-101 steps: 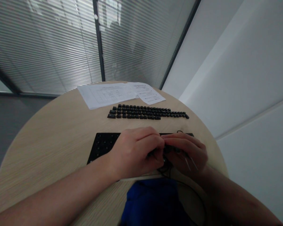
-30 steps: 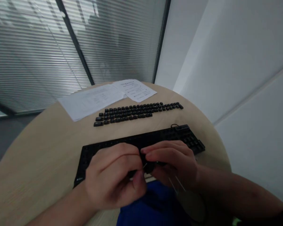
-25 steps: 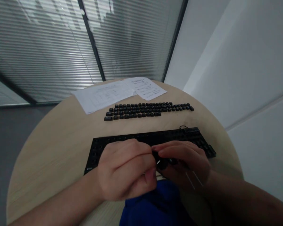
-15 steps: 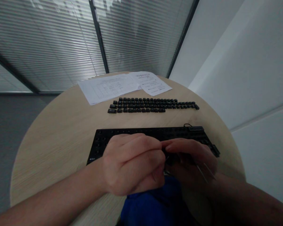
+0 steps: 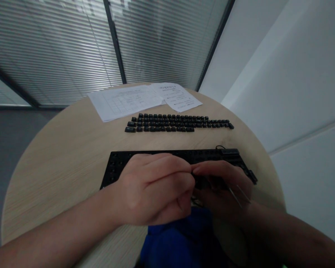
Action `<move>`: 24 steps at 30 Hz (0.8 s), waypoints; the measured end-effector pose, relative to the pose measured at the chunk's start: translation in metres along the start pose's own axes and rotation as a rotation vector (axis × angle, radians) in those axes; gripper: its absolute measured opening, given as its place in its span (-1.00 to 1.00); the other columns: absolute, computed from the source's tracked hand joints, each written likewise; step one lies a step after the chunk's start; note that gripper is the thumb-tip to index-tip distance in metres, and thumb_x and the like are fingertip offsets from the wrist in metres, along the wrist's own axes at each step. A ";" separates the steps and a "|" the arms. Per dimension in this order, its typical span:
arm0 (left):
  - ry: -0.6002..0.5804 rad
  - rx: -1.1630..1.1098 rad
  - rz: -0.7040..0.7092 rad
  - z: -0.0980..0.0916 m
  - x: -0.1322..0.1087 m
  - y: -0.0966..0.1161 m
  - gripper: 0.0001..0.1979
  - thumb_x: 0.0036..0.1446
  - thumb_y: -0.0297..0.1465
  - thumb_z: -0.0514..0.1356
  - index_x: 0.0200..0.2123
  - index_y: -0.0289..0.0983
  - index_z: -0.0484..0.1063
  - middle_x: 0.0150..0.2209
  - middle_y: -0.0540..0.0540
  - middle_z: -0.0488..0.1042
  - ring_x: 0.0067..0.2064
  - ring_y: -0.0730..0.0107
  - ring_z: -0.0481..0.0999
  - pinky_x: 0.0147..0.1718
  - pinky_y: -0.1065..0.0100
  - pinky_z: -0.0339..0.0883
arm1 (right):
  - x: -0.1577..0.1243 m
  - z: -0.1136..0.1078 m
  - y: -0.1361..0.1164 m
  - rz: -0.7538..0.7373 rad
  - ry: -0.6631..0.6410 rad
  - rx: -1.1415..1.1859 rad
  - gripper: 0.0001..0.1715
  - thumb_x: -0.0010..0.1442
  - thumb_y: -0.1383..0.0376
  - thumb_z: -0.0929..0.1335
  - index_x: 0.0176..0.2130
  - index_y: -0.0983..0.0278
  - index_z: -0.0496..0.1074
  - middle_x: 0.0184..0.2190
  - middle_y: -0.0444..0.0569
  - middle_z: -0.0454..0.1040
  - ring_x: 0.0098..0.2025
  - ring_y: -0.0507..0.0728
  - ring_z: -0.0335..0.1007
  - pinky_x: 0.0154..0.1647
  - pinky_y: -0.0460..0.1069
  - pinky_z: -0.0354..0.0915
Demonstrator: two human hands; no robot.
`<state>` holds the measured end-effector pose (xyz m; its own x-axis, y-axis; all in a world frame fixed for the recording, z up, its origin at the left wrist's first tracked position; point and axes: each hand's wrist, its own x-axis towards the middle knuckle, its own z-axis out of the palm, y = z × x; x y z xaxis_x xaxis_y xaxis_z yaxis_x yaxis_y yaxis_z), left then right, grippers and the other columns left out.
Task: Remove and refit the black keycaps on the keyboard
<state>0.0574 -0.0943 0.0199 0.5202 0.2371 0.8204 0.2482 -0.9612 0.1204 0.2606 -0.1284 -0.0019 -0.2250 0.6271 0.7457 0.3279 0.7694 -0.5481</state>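
My left hand (image 5: pixel 156 188) is closed in a pinch, its fingertips meeting those of my right hand; whatever they grip is hidden. Curled beside it, my right hand (image 5: pixel 226 178) holds what looks like a wire keycap puller (image 5: pixel 235 197), with two thin metal prongs sticking out toward my wrist. Both hands are over the front part of a black keyboard (image 5: pixel 111 169), covering much of its middle. Some key positions at its left end appear to be without caps. Behind the keyboard, loose black keycaps (image 5: pixel 167 123) lie in several rows on the table.
The round wooden table (image 5: pixel 58 149) carries printed papers (image 5: pixel 125 102) at its far side. A short cable (image 5: pixel 220 146) loops at the keyboard's back edge. Blue cloth (image 5: pixel 178 242) shows below my hands. A white wall (image 5: pixel 304 93) stands to the right.
The whole view has shifted slightly, with the table and the things on it a little further left and up. My hands keep nearly the same pinch and grip.
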 end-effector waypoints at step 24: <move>0.032 -0.061 -0.123 0.002 0.005 0.008 -0.87 0.12 -0.57 0.22 -0.32 -0.23 0.45 -0.34 0.00 0.61 -0.41 0.55 0.58 -0.41 0.57 0.50 | 0.003 -0.004 0.002 -0.092 0.002 0.034 -0.61 0.14 0.43 0.53 -0.04 0.20 0.53 -0.19 0.00 0.73 -0.27 0.16 0.72 -0.23 -0.06 0.66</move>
<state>0.0634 -0.1006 0.0234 0.4621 0.3499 0.8149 0.2576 -0.9322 0.2542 0.2640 -0.1254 0.0010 -0.2511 0.5538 0.7939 0.2749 0.8272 -0.4900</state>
